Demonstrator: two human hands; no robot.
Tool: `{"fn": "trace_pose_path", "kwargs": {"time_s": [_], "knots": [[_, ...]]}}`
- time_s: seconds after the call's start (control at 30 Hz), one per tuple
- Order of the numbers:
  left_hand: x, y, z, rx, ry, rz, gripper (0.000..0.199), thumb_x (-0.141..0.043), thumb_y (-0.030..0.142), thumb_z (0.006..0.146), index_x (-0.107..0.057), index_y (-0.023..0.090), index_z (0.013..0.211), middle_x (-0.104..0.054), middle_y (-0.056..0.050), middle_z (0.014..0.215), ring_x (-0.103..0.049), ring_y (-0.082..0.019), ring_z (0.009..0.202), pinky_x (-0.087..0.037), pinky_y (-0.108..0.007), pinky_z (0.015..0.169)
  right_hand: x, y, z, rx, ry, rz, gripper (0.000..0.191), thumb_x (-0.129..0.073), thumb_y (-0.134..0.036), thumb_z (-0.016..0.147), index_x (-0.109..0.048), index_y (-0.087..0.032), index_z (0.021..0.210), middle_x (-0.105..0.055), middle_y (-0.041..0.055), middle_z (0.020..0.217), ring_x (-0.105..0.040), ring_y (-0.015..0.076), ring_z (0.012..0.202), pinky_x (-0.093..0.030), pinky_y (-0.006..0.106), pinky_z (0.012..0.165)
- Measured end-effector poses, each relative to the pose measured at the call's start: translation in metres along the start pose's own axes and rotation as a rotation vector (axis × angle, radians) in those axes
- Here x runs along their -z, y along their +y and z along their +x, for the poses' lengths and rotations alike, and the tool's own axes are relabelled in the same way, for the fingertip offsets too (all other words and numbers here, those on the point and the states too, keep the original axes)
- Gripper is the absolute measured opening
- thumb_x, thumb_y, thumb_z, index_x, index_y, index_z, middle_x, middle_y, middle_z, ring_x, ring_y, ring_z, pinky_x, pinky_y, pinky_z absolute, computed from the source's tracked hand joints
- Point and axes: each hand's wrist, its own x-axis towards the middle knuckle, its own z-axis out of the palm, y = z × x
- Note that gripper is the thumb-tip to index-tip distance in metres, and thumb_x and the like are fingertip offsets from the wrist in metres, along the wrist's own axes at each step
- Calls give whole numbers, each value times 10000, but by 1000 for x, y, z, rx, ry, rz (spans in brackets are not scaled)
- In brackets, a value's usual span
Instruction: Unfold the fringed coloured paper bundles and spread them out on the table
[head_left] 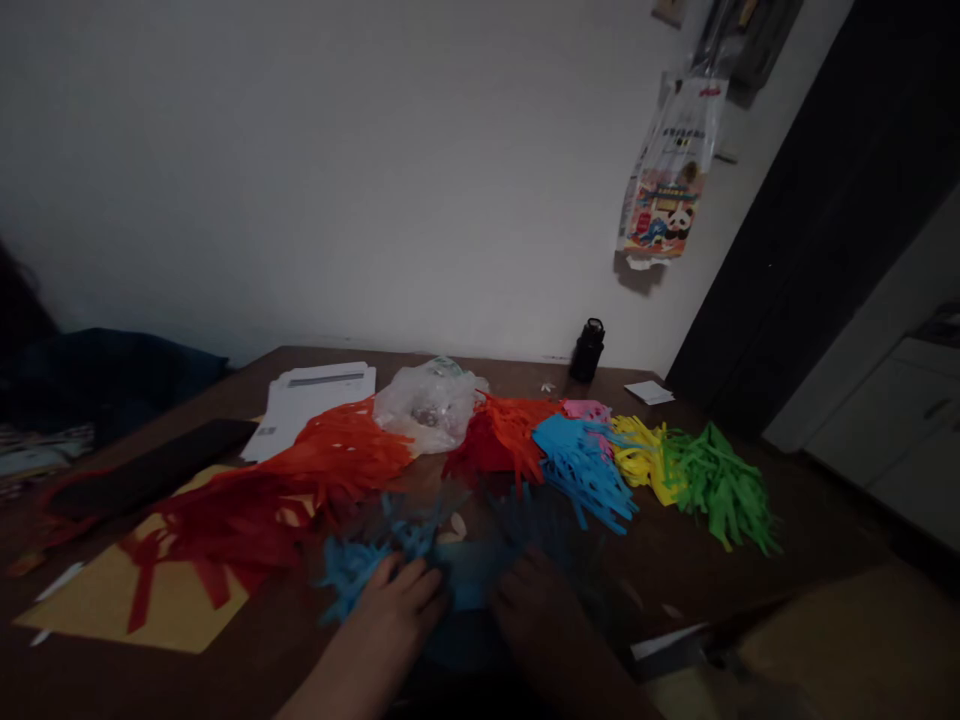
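A sheet of blue paper with cut fringes (pixel 466 580) stretches between my two hands near the table's front edge. My left hand (pixel 405 605) is closed on its left part, and fringes spread out beyond the fingers. My right hand (pixel 531 608), dim and slightly blurred, has its fingers curled over the right part. Just past my hands lie a dark red fringed bundle (pixel 489 445) and a bright blue fringed bundle (pixel 583 465). To the left, a long red fringed piece (pixel 236 520) rests partly on a yellow sheet (pixel 142 600).
Orange fringes (pixel 349 450), a clear plastic bag (pixel 431 400) and white papers (pixel 319 390) lie further back. Yellow (pixel 649 455) and green (pixel 720 490) bundles sit to the right. A black bottle (pixel 588 352) stands near the wall; a dark long object (pixel 154 470) lies left.
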Motion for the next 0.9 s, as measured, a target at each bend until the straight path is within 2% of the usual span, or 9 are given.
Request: {"fn": "trace_pose_path", "kwargs": {"time_s": [0.17, 0.23, 0.3, 0.37, 0.53, 0.67, 0.77, 0.9], "knots": [[-8, -7, -18, 43, 72, -77, 316, -469, 149, 952, -684, 284, 763, -662, 40, 724, -555, -171, 760, -282, -367, 869, -9, 9, -14, -2, 49, -9, 133, -627, -89, 864, -625, -182, 769, -608, 6, 737, -554, 182, 762, -373, 401, 1030], [-8, -8, -21, 89, 40, -116, 276, -485, 158, 938, -695, 308, 840, -710, 45, 823, -590, -179, 816, -294, -369, 855, -13, 13, -16, -14, 60, 7, 153, -615, -84, 870, -620, -191, 759, -613, 2, 734, -553, 178, 755, -355, 407, 1041], [-3, -7, -19, 144, -43, -163, 236, -509, 178, 919, -700, 317, 913, -730, 36, 915, -621, -192, 865, -321, -360, 820, -17, 15, -16, -51, 60, 31, 161, -624, -91, 869, -616, -194, 746, -626, 2, 743, -564, 181, 768, -366, 416, 1017], [7, -5, -13, 209, -105, -197, 238, -486, 199, 925, -706, 290, 905, -732, 7, 924, -641, -206, 876, -350, -352, 784, -18, 15, -13, -122, 50, 57, 162, -648, -95, 857, -623, -193, 731, -643, 8, 766, -579, 193, 802, -374, 437, 990], [34, 6, 10, 388, -234, -176, 276, -424, 202, 919, -689, 216, 841, -718, -64, 932, -658, -258, 931, -383, -388, 767, -11, 8, -2, -429, -9, 133, 105, -682, -119, 833, -675, -194, 759, -678, 44, 873, -599, 227, 892, -388, 463, 945], [34, 8, 17, 422, -271, -130, 225, -462, 163, 885, -680, 206, 848, -709, -64, 942, -654, -261, 940, -366, -392, 753, -2, 5, 3, -531, -23, 127, 38, -708, -178, 820, -694, -193, 788, -688, 68, 913, -604, 263, 932, -375, 493, 942], [25, 6, 16, 346, -254, -107, 240, -477, 109, 877, -690, 217, 851, -705, -57, 932, -631, -254, 924, -348, -397, 766, -3, 3, 6, -448, 25, 83, 61, -693, -164, 837, -688, -204, 791, -688, 57, 899, -599, 248, 908, -359, 483, 940], [22, 5, 14, 240, -266, -149, 302, -450, 65, 889, -689, 230, 807, -693, -41, 869, -603, -243, 877, -321, -409, 779, -13, -1, 16, -150, 79, 107, 115, -674, -200, 869, -653, -220, 757, -657, 3, 801, -578, 193, 832, -368, 392, 893]]}}
